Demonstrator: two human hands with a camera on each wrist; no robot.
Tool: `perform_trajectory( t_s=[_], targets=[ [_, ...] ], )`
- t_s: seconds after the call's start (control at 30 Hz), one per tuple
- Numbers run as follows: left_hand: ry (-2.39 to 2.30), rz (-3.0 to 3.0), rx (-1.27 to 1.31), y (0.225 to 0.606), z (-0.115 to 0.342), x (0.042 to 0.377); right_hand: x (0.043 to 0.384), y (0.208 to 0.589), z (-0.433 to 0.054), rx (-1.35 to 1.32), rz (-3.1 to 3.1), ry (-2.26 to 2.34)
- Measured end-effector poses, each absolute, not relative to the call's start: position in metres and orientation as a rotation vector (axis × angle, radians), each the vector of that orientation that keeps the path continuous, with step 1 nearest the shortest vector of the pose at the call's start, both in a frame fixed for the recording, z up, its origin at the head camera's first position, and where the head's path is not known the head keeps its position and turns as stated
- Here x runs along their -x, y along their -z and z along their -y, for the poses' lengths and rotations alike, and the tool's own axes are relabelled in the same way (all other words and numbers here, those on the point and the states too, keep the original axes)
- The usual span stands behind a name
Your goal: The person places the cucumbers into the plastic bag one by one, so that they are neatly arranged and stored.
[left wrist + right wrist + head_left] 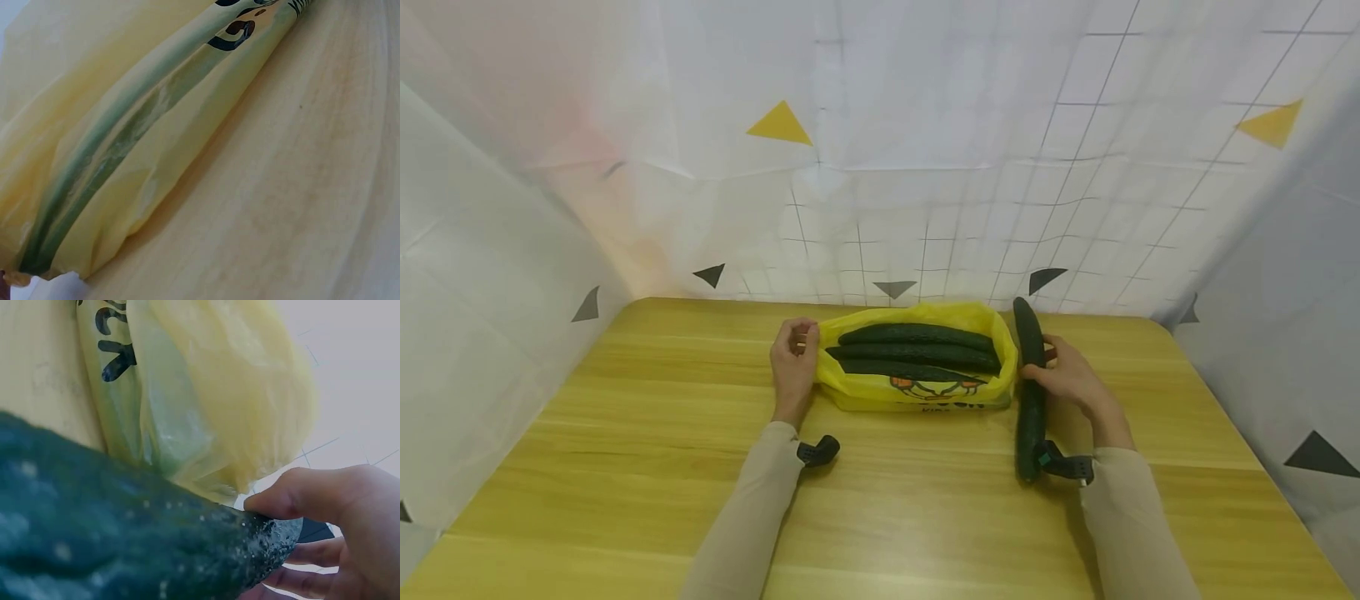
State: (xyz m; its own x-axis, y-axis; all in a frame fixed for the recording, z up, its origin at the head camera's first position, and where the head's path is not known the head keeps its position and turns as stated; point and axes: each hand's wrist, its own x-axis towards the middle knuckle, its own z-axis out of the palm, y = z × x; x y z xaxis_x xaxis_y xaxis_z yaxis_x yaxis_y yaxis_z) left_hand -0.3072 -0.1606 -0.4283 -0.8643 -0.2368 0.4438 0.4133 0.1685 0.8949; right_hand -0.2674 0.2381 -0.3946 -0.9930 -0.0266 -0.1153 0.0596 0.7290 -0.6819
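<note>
A yellow plastic bag with a printed cartoon face lies on its side-length on the table, its mouth open upward. Inside it, three dark green cucumbers lie side by side. At the bag's left end my left hand pinches the rim; in the left wrist view only a bit of fingertip shows at the lower left corner. Just right of the bag, my right hand grips another cucumber between thumb and fingers, its length pointing away from me. The right wrist view shows the thumb across this cucumber.
Both hands work over a wooden table. White sheeting with grid lines and triangles hangs behind the table and on both sides. A dark wrist camera sits on the left wrist, and another wrist camera on the right.
</note>
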Motion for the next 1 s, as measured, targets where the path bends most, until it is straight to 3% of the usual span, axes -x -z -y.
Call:
perform_trajectory(
  t_s=[1.0],
  targets=[
    [1.729, 1.939, 0.185, 0.429, 0.16, 0.308, 0.258, 0.369, -0.238, -0.013, -2.851, 1.337]
  ],
)
